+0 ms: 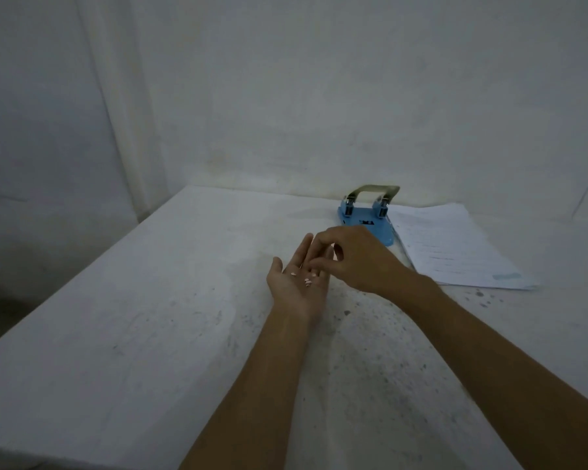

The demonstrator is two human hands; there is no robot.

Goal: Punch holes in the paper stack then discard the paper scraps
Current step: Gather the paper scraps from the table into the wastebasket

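Here the white counter fills the lower part of the view, its surface bare on the left and speckled with dark flecks toward the right, and a pale wall rises behind it. Moving in from the left, the left hand lies palm up over the middle of the counter, fingers stretched out flat and pointing away from the person, gripping nothing. A few small pale paper scraps rest loose in its open palm. Directly over the outstretched fingers is the right hand, reaching across from the right with its back turned up. Its thumb and fingertips are drawn together in a pinch just above the left palm; whether a scrap is caught between them cannot be told, since the fingertips hide the spot. Behind the two hands, near the far edge of the counter, sits the blue hole punch, its base flat on the surface and its metal lever raised. Just to the right of it, touching or nearly touching its base, lies the paper stack, flat on the counter with faint printed lines on the top sheet and its near corner pointing toward the right edge.
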